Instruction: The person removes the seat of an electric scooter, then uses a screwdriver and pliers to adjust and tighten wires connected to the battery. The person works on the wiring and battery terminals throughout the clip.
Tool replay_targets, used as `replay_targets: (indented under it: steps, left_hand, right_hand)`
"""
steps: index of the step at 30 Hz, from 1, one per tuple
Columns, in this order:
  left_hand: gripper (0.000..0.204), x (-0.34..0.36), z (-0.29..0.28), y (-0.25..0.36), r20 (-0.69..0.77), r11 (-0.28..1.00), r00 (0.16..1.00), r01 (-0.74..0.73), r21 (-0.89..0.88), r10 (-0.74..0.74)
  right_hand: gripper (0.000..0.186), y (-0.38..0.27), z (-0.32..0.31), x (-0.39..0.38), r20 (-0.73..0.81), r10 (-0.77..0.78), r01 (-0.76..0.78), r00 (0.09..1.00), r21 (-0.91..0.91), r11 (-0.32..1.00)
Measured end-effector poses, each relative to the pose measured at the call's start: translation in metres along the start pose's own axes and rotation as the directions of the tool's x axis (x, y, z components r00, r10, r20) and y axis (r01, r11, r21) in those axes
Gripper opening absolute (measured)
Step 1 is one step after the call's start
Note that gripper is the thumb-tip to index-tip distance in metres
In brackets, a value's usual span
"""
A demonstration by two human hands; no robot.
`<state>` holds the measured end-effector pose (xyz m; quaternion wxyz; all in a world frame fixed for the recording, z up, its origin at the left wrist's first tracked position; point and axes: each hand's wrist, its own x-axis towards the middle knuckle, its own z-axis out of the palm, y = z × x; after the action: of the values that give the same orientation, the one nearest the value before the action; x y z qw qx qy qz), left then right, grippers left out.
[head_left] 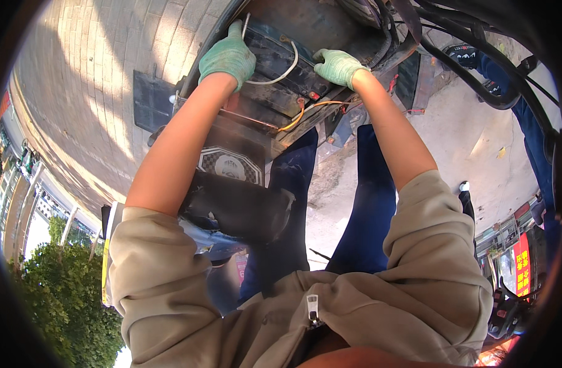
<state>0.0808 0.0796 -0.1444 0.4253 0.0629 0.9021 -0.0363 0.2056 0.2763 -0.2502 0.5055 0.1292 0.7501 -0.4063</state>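
Observation:
Dark batteries (278, 67) sit in an open vehicle compartment at the top, with a loop of pale cable (284, 72), an orange wire (324, 103) and a red terminal fitting (313, 96). My left hand (228, 58), in a green glove, is closed at the batteries' left side, beside an upright metal rod (247, 24); what its fingers grip is hidden. My right hand (339, 67), gloved alike, has its fingers curled onto the batteries' right side. A worn black seat (232, 208) and a checkered panel (213, 159) lie below the compartment.
Black bars and cables (508, 92) arch at top right, beside another person's dark trouser legs and shoes (462, 55). Paving (96, 43) lies left, with a dark flat panel (152, 98). A tree (60, 294) and a red sign (521, 264) show near the rim.

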Motion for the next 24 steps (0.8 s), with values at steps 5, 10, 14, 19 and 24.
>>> replay_targets:
  steps: [5,10,14,19,24]
  left_hand:
    - [0.049,-0.034,-0.026,0.036,-0.070,0.988,0.997,-0.027,-0.155,0.016]
    - [0.039,-0.116,-0.014,0.081,0.088,0.888,0.947,-0.252,-0.386,0.307]
    - [0.031,-0.200,-0.008,0.100,0.270,0.708,0.854,-0.151,-0.689,0.445]
    - [0.026,-0.230,0.001,0.093,0.211,0.604,0.735,-0.320,-0.730,0.645]
    - [0.032,-0.242,-0.019,0.065,0.007,0.435,0.607,-0.563,-0.703,0.795]
  right_hand:
    - [0.101,-0.039,0.031,-0.030,-0.274,-0.143,0.087,0.951,-0.207,0.975]
    - [0.097,-0.032,0.043,-0.014,-0.237,-0.125,0.142,0.964,0.055,0.988]
    - [0.100,-0.027,0.040,-0.009,-0.359,-0.342,0.336,0.868,-0.083,0.938]
    - [0.101,-0.035,0.044,-0.010,-0.368,-0.254,0.237,0.894,-0.091,0.967]
    - [0.092,-0.047,0.052,-0.008,-0.472,-0.216,0.214,0.854,-0.059,0.975]
